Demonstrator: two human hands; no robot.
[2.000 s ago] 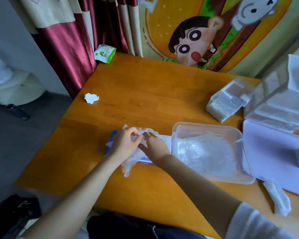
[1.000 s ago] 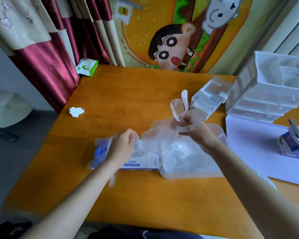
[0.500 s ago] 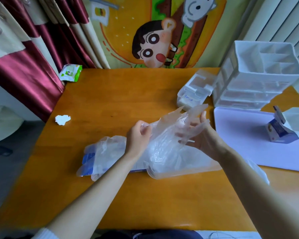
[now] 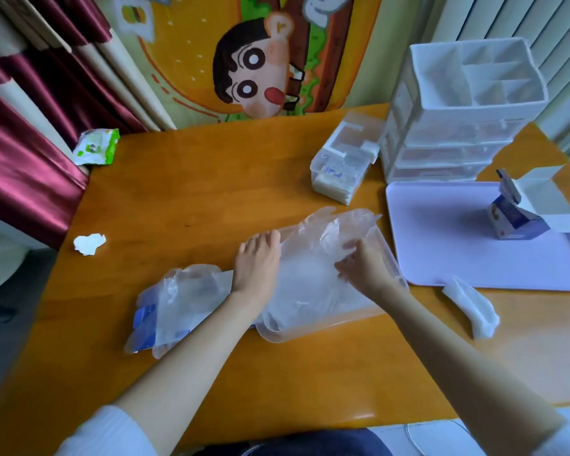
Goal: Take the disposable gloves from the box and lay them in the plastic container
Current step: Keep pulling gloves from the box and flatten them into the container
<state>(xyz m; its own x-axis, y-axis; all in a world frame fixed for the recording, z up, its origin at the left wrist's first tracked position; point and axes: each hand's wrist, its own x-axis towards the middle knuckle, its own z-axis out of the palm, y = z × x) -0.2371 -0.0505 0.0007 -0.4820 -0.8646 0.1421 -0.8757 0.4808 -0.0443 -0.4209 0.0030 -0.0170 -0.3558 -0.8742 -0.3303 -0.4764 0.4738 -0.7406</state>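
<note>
Orange wood table (image 4: pixel 211 199), curtain (image 4: pixel 30 126) behind; L hand (image 4: pixel 257 261) flat on glove (image 4: pixel 313 258), R hand (image 4: pixel 364 264) pinching it over container (image 4: pixel 310 334).

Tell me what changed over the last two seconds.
The glove was pulled from the glove box, lifted rightward, spread by both hands, then lowered onto the plastic container. Now the left hand lies flat on it and the right hand pinches its right side. The glove box and crumpled paper stayed put.
</note>
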